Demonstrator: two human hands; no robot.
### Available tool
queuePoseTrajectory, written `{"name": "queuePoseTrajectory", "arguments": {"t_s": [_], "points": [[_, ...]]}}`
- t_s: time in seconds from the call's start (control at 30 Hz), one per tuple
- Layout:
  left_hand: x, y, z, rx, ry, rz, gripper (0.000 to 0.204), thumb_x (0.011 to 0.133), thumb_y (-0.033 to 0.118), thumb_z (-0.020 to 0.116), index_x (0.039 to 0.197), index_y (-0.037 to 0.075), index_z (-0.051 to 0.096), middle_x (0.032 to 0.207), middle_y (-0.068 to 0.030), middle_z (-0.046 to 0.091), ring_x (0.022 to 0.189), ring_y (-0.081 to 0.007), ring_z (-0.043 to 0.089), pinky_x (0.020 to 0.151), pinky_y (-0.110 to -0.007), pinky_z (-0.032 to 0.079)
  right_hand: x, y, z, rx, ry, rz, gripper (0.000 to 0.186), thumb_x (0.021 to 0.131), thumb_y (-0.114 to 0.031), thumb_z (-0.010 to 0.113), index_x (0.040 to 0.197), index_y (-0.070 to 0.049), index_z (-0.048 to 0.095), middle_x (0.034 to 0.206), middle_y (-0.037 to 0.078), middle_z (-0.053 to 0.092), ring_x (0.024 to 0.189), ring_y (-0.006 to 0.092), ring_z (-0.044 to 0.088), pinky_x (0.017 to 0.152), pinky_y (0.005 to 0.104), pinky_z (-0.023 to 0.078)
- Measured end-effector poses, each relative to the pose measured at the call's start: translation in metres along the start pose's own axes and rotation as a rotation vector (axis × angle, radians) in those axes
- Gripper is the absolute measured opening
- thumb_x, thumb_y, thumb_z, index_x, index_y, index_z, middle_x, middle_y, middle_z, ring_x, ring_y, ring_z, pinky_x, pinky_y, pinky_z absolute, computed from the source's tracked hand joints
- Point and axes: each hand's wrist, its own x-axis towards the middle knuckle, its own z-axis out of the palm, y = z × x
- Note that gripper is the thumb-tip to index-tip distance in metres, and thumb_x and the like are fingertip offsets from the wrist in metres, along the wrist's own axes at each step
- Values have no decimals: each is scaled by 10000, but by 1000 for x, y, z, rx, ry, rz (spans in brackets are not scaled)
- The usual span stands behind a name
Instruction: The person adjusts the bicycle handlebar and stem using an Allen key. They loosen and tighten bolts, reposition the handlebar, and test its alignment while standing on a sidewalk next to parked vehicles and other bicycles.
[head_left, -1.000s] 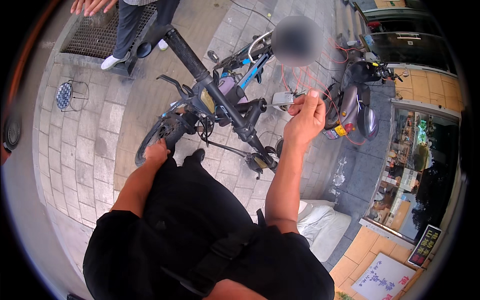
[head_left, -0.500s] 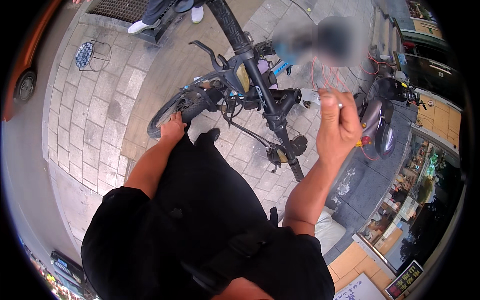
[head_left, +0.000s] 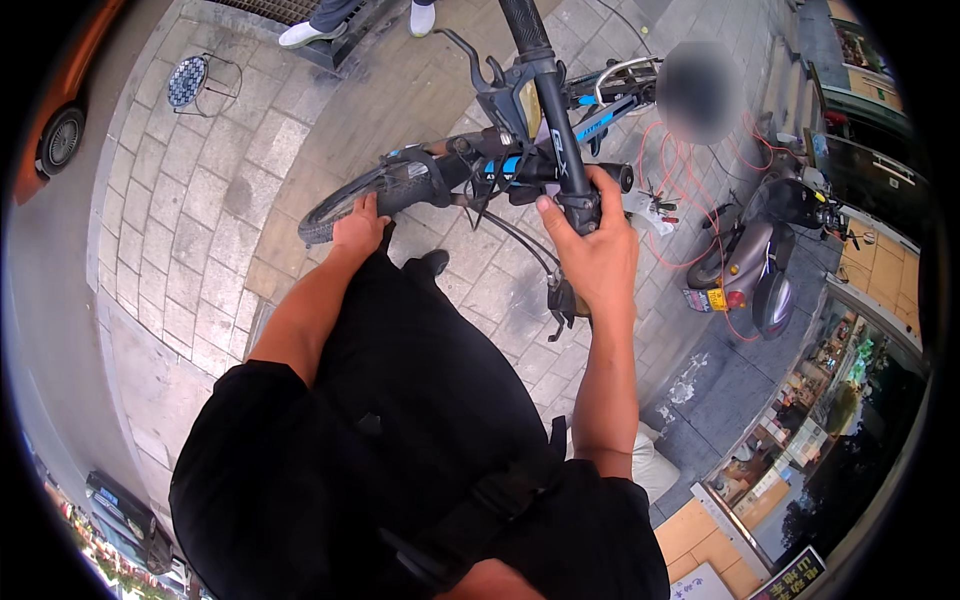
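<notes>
Far left, upper part: round stool on the paving, well apart from the work. Top edge, right of it: white shoes of another person. Judgement: low risk unless that person steps in.

Left of centre: front wheel of the bicycle. Left hand has its fingers laid over the tyre; thumb hidden, so cannot tell whether it pinches or only rests. Possible fault: if the wheel rolled, fingertips could be carried toward the spokes. Cause: light hold on a part free to turn.

Centre, upper: brake lever juts leftward from the handlebar. Could snag a sleeve if the bar swung.

Right of centre: right hand curls round the handlebar at its middle clamp, thumb left, fingers right; palm side not visible. Possible fault: bar twisting or front end tipping, from gripping close to the pivot, with little leverage.

Further right: red cords on the ground near a parked scooter; trip hazard if anyone stepped back that way.
</notes>
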Motion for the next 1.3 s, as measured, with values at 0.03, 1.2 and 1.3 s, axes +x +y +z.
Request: {"name": "queuePoseTrajectory", "arguments": {"t_s": [0.03, 1.2, 1.3], "points": [[4, -3, -14, 9, -13, 16, 779, 970, 457, 694, 1593, 106, 384, 1542, -180, 521, 1196, -420, 688, 975, -538, 565, 12, -10, 1, -9, -7, -2, 614, 871, -477, 829, 1366, -202, 591, 802, 131, 751, 802, 390, 761, 759, 464, 558], [46, -125, 3, 254, -75, 148, 401, 916, 129, 667, 1235, -17, 473, 1235, -245, 630, 967, -397, 770, 804, -475, 642, 55, -84, 35, -63, 75, 50, 498, 841, -212, 758, 1310, -99, 637, 812, 101, 710, 721, 214, 674, 737, 365, 548], [44, -118, 7, 226, -91, 134, 393, 923, 121, 652, 1243, -15, 468, 1249, -246, 622, 963, -395, 772, 794, -481, 642, 59, -69, 37, -39, 73, 49, 496, 835, -196, 759, 1307, -103, 640, 783, 77, 696, 703, 173, 660, 713, 342, 541]]}}
